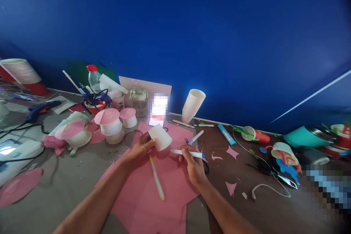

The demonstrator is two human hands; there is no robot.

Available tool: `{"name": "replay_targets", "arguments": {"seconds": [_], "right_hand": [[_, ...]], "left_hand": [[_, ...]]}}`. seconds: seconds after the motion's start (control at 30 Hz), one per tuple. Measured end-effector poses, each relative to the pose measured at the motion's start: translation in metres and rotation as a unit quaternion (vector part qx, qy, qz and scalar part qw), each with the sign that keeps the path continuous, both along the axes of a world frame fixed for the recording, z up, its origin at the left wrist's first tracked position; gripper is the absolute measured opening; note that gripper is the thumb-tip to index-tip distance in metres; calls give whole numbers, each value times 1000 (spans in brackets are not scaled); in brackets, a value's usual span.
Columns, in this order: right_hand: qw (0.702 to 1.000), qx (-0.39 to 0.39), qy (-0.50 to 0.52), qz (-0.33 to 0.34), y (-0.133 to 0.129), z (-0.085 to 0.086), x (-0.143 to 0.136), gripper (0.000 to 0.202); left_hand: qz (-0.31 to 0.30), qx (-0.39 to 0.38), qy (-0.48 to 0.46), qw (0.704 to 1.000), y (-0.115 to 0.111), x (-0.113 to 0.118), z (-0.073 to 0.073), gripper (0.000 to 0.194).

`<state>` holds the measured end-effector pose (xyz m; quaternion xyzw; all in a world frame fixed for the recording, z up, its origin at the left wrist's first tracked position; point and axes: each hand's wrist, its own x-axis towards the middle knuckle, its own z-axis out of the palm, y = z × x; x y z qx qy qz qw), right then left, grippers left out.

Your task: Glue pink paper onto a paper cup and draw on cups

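My left hand (144, 147) is closed on a white paper cup (161, 138), which it holds tilted above the pink paper (142, 204). In my right hand (192, 162) is a white marker with a blue end (197, 154), its tip pointing left, close to the cup's rim. Whether the tip touches the cup I cannot tell. Between my forearms, a marker with yellow ends (157, 179) lies on the pink paper. Behind the cup stands a phone (159, 109) with a bright, blurred screen.
A tall stack of white cups (193, 106) leans by the blue wall. To the left are pink-topped cup pieces (109, 121), a glass jar (139, 100) and a glue gun (44, 109). Pink scraps (231, 188), a white cable (270, 188) and a teal bottle (307, 137) lie right.
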<state>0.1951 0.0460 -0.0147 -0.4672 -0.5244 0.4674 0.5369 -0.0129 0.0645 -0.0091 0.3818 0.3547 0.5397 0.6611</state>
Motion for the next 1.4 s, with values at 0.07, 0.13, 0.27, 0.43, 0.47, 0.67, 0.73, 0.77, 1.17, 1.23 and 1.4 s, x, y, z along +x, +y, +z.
{"name": "replay_targets", "arguments": {"seconds": [0.07,0.13,0.27,0.43,0.47,0.67,0.73,0.77,1.17,1.23,1.4], "right_hand": [[1000,-2,3,-11,1,0,0,38],[1000,-6,2,-29,3,1,2,38],[995,23,-55,-80,7,-1,7,32],[964,151,-207,-70,11,-16,10,38],[949,180,-249,-65,11,-20,10,41],[873,262,-409,-40,6,-32,4,67],[869,266,-416,-29,5,-31,5,73],[871,269,-410,-28,4,-29,5,73],[905,276,-324,15,-8,-19,5,64],[904,278,-324,9,-8,-20,3,64],[903,291,-316,11,-8,-20,2,61]], "left_hand": [[4,-2,2,1000,1,0,-2,49],[9,-5,0,1000,1,0,-3,50],[21,-9,5,1000,2,1,-4,52],[33,-3,22,999,4,0,-5,54],[35,1,27,999,5,0,-6,55],[70,49,112,990,10,-8,-12,56],[78,54,138,986,10,-8,-9,56],[82,56,145,984,9,-8,-7,56],[30,42,76,996,-10,10,17,64],[30,41,70,996,-10,11,19,67],[18,27,43,999,-12,12,21,69]]}}
